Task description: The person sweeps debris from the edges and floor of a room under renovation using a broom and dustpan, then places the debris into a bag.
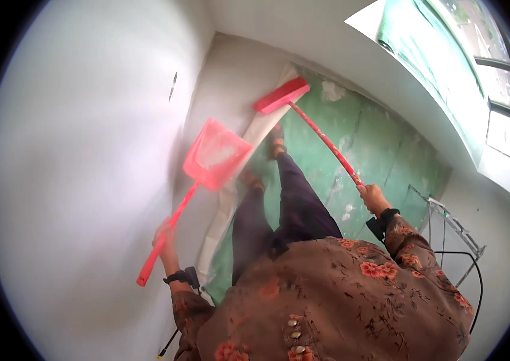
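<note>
My left hand is closed around the handle of a pinkish-red dustpan, which is tilted beside the white wall. Dust whitens the inside of its pan. My right hand grips the upper end of the red stick of a broom. The red broom head is at the folded-back edge of the green floor covering, near my forward foot. Its bristles are hidden from this angle.
A dusty green sheet covers much of the floor, its pale edge folded over along the left. White walls stand close by. On the right are a metal folding frame, a black cable and a window.
</note>
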A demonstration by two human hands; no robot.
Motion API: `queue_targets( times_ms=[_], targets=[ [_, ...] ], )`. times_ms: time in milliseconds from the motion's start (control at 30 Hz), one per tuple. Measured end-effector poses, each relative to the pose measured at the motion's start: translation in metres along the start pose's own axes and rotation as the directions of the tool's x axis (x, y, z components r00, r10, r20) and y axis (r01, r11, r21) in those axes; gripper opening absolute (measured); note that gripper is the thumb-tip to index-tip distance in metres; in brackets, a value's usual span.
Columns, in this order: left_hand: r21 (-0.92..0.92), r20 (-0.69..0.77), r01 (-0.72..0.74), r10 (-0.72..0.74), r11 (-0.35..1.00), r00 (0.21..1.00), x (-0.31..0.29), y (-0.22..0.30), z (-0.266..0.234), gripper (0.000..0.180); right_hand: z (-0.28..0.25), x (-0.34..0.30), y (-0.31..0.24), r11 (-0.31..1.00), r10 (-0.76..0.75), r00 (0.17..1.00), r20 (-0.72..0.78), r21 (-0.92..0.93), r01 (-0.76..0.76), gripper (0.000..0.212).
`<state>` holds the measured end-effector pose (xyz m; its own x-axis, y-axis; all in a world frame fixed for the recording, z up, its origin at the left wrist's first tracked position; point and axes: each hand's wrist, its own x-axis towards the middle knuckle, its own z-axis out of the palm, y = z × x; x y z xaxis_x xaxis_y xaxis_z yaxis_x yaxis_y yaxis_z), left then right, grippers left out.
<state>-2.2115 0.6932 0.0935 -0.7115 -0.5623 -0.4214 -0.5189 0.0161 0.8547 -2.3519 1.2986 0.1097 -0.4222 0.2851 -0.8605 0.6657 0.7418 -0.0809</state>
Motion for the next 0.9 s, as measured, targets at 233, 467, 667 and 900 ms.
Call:
queue_targets(
  times_ms=[233,467,667,900],
  targets=[
    [0.090,0.075,-0.112,0.105,0.990,0.992,-0.007,0.007,0.002,0.008,0.015,-0.070,0.057,0.931,0.029,0.996,0.080,0.360,-0.056,0.047],
    [0.111,0.082,-0.089,0.080,0.990,0.993,-0.012,0.020,0.014,0.008,0.001,-0.079,0.076,0.881,0.114,0.993,0.006,0.461,-0.104,0.045],
    [0.232,0.042,-0.059,0.050,0.971,0.998,-0.010,0.013,0.017,0.012,-0.013,-0.034,0.080,0.955,-0.095,0.989,-0.114,0.271,0.123,0.037],
    [0.151,-0.033,0.013,-0.008,0.988,0.999,-0.010,-0.003,0.013,0.011,-0.060,0.078,-0.035,0.749,-0.575,0.815,-0.075,-0.448,0.487,0.037]
  ],
)
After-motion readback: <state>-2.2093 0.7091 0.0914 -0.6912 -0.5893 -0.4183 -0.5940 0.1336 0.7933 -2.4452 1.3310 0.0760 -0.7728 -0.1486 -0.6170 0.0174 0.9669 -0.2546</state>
